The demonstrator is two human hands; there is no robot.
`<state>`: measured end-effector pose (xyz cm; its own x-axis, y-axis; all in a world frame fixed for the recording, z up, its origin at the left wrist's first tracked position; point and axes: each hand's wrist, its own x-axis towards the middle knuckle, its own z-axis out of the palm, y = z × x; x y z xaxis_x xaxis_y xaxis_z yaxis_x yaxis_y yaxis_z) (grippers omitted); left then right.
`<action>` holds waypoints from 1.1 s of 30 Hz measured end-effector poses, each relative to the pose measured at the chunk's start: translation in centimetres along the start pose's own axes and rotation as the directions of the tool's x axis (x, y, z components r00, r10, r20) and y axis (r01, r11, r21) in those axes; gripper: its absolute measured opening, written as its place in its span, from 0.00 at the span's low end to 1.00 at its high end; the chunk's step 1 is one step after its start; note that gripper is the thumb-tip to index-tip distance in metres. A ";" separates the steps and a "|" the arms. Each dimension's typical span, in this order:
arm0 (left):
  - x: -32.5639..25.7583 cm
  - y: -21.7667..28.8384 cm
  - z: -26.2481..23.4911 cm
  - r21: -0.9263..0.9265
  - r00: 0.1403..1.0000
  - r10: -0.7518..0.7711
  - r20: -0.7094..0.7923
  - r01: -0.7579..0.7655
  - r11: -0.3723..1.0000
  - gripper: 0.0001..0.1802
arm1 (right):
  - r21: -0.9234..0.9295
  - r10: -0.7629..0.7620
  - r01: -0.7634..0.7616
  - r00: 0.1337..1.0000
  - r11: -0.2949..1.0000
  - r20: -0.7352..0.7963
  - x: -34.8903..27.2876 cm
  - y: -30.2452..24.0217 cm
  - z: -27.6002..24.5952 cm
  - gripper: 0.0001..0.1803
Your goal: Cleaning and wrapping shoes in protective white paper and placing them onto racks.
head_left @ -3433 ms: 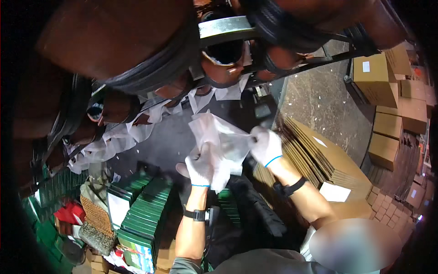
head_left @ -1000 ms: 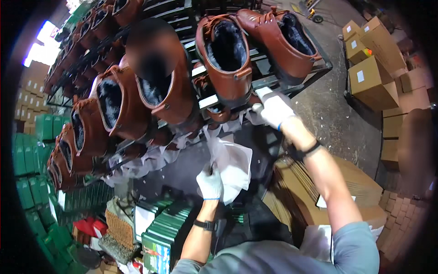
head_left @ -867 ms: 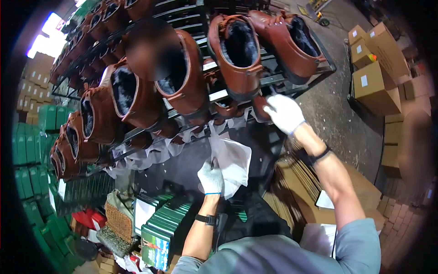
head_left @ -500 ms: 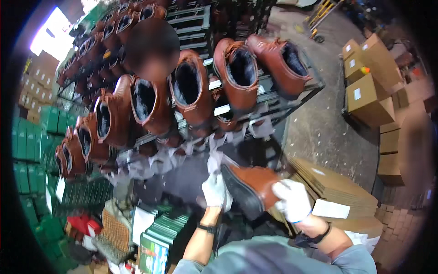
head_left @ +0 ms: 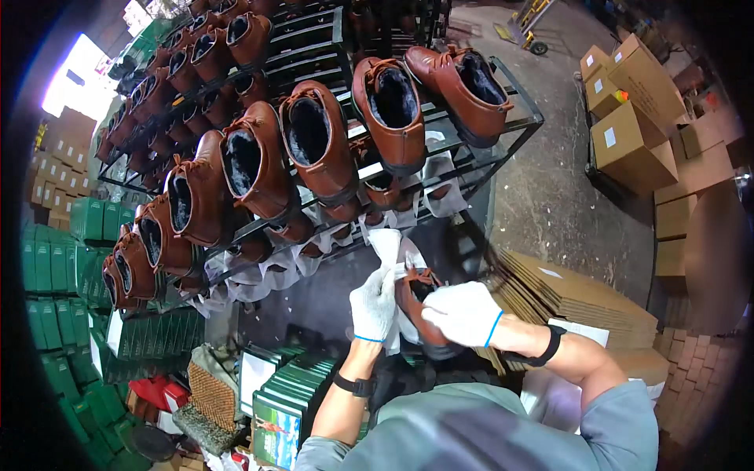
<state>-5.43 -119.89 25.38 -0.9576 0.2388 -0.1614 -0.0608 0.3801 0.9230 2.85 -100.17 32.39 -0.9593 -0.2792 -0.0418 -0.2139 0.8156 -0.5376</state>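
Observation:
Both my hands wear white gloves. My left hand (head_left: 373, 304) is closed with fingers pinched on a white sheet of tissue paper (head_left: 385, 245), which sticks up above the fingertips and hangs down beside the shoe. My right hand (head_left: 463, 314) grips a brown lace-up shoe (head_left: 410, 302) from the right, covering much of its side. The shoe's laces and dark opening face up, and its heel end points toward me. In front stands a black metal rack (head_left: 510, 133) with a row of matching fur-lined brown shoes (head_left: 318, 141) on its top tier.
Paper-wrapped shoes (head_left: 275, 271) fill the rack's lower tier. Flattened cardboard (head_left: 581, 302) is stacked at the right, near my right forearm. Green boxes (head_left: 51, 267) pile up on the left, with more green boxes (head_left: 294, 400) beside my left forearm. Cartons (head_left: 632, 149) stand on the far right.
The shoe has turned from side-on, sole showing, to opening upward. My right hand has moved left and up along it, closer to my left hand, which still holds the paper.

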 end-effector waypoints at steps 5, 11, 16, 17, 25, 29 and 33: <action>-0.9 -0.9 -1.2 0.192 0.991 0.034 0.128 -0.058 0.980 0.12 | 0.119 0.159 -0.176 0.978 0.977 0.135 0.9 0.2 -0.4 0.14; -2.1 1.0 -2.1 -0.208 0.972 -0.179 0.152 0.208 0.956 0.12 | 0.463 0.507 -0.410 0.856 0.786 -0.105 -1.8 0.2 5.7 0.13; -2.5 -1.7 -4.1 -0.400 0.920 -0.237 0.314 0.354 0.846 0.13 | 0.190 0.270 -0.195 0.780 0.962 -0.565 -0.5 -0.4 3.5 0.09; -2.1 -3.4 -3.9 -0.478 0.924 -0.308 0.224 0.380 0.792 0.14 | 0.124 0.205 -0.163 0.795 0.979 -0.572 0.1 0.7 2.9 0.08; 0.1 -6.6 -1.1 -0.489 0.958 -0.278 -0.070 0.210 0.847 0.15 | -0.153 0.121 -0.318 0.696 0.936 -0.708 11.1 15.5 2.9 0.13; 0.3 -5.7 -0.5 -0.572 0.916 -0.390 -0.093 0.272 0.774 0.14 | 0.524 0.316 -0.295 0.947 0.799 0.051 8.7 0.4 7.8 0.19; -0.5 -8.6 -3.0 -0.361 0.909 -0.290 -0.298 0.174 0.916 0.14 | 0.091 0.434 -0.432 0.901 0.897 -0.002 7.6 4.9 9.0 0.14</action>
<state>-5.29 -125.96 18.56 -0.9371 -0.1599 -0.3104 -0.3241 0.0676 0.9436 -3.82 -102.85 21.86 -0.9575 0.1035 -0.2691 0.2392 0.8062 -0.5412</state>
